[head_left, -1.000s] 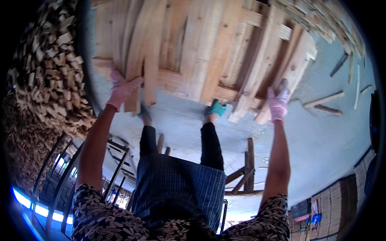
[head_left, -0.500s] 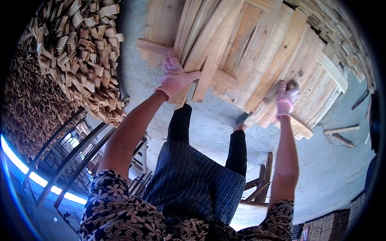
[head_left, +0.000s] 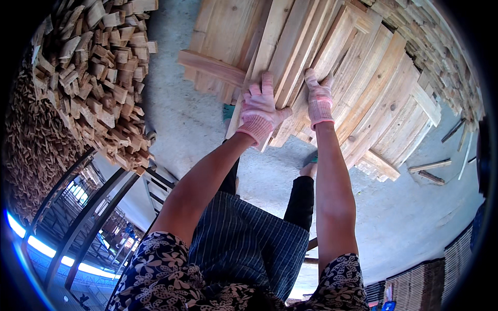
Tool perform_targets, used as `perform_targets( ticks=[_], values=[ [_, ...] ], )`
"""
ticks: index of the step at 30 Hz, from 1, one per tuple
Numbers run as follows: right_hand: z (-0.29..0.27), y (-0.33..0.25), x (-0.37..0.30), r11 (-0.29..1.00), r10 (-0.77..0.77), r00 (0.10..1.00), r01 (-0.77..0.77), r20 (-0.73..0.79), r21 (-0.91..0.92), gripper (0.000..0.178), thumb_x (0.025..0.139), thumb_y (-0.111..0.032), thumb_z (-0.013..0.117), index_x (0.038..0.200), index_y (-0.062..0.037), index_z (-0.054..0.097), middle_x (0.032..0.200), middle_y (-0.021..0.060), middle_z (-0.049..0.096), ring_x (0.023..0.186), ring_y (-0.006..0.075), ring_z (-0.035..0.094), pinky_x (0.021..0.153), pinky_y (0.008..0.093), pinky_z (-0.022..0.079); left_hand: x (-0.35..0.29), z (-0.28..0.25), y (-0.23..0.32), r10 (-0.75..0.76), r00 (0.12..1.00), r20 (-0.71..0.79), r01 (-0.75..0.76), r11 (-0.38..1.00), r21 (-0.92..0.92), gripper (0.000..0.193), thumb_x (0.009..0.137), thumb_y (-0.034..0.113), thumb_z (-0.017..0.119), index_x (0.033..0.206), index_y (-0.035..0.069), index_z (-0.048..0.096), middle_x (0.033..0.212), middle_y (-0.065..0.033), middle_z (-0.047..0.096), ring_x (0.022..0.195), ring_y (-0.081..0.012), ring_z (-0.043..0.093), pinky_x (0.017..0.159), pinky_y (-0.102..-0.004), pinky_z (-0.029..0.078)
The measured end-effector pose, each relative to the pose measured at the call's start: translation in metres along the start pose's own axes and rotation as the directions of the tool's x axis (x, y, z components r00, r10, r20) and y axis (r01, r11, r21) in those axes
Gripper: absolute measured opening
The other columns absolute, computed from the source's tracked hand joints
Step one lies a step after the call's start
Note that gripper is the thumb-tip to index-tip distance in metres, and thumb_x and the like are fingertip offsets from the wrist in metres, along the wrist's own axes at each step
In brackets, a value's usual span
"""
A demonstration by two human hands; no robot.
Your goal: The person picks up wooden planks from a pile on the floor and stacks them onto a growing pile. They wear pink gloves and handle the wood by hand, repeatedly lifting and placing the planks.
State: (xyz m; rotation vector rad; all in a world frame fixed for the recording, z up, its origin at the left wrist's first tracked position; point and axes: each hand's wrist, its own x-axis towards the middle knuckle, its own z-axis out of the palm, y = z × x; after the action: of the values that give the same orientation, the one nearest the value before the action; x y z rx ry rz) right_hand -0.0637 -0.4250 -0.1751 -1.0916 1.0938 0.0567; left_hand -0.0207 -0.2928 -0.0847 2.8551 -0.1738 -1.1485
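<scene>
Steadying these long, narrow, pale wooden strips (head_left: 293,44) calls, I judge, for even pressure from both hands, palms low and fingertips clear of the gaps where edges could pinch; pushing at one end alone would probably let the far ends swing apart. My left hand (head_left: 259,106), in a pinkish knitted glove, lies palm down on the strips near their closest ends, fingers extended and slightly parted, thumb out to the right, with no grip around an edge that I can see. My right hand (head_left: 320,97), gloved alike, bends over the wood at their right side; I cannot tell whether it has hold of an edge. The strips run ahead from under my left hand. A reddish-brown crosswise wooden batten (head_left: 212,67) lies just left of its fingers, and wide, flat tan boards (head_left: 376,109) spread right of my right hand.
</scene>
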Motion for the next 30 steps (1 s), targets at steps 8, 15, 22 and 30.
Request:
perform_targets(
  ticks=[8, 15, 22, 30],
  values=[
    [0.021, -0.003, -0.01, 0.928, 0.278, 0.932, -0.323, 0.234, 0.185, 0.067, 0.084, -0.028, 0.08, 0.131, 0.0066, 0.047, 0.114, 0.0086, 0.064, 0.102, 0.0144, 0.059, 0.092, 0.0273, 0.046, 0.039, 0.007, -0.072, 0.35, 0.937, 0.007, -0.328, 0.884, -0.332, 0.104, 0.075, 0.041, 0.08, 0.151, 0.007, 0.019, 0.147, -0.0305, 0.032, 0.136, -0.0439, 0.037, 0.114, -0.0418, 0.034],
    [-0.055, -0.009, -0.04, 0.861, 0.082, 0.89, -0.29, 0.448, 0.418, 0.053, 0.085, -0.021, 0.078, 0.127, 0.0016, 0.055, 0.114, 0.0097, 0.067, 0.102, 0.0146, 0.062, 0.091, 0.0285, 0.05, -0.028, 0.05, -0.009, 0.33, 0.943, -0.031, -0.328, 0.913, -0.244, 0.122, 0.07, 0.042, 0.083, 0.152, 0.004, 0.001, 0.144, -0.0307, 0.03, 0.133, -0.0461, 0.038, 0.11, -0.0468, 0.037],
    [-0.249, 0.015, -0.109, 0.943, 0.149, 0.989, -0.149, 0.023, 0.298, 0.048, 0.082, -0.019, 0.08, 0.12, 0.0019, 0.059, 0.113, 0.009, 0.067, 0.099, 0.0146, 0.064, 0.086, 0.0277, 0.053, -0.13, 0.181, 0.108, 0.535, 0.843, -0.051, -0.459, 0.667, -0.588, 0.119, 0.073, 0.016, 0.082, 0.156, 0.01, -0.003, 0.139, -0.0284, 0.036, 0.121, -0.0396, 0.05, 0.101, -0.0442, 0.045],
    [-0.434, 0.014, -0.027, 0.998, 0.067, 0.943, -0.067, -0.327, 0.01, 0.058, 0.084, -0.025, 0.078, 0.128, 0.0016, 0.053, 0.109, 0.0099, 0.067, 0.1, 0.0184, 0.062, 0.088, 0.033, 0.05, -0.128, 0.256, 0.302, 0.307, 0.938, 0.16, -0.248, 0.918, -0.308, 0.095, 0.08, 0.021, 0.073, 0.154, 0.019, 0.013, 0.129, -0.0285, 0.04, 0.112, -0.0451, 0.051, 0.096, -0.0497, 0.046]
  ],
)
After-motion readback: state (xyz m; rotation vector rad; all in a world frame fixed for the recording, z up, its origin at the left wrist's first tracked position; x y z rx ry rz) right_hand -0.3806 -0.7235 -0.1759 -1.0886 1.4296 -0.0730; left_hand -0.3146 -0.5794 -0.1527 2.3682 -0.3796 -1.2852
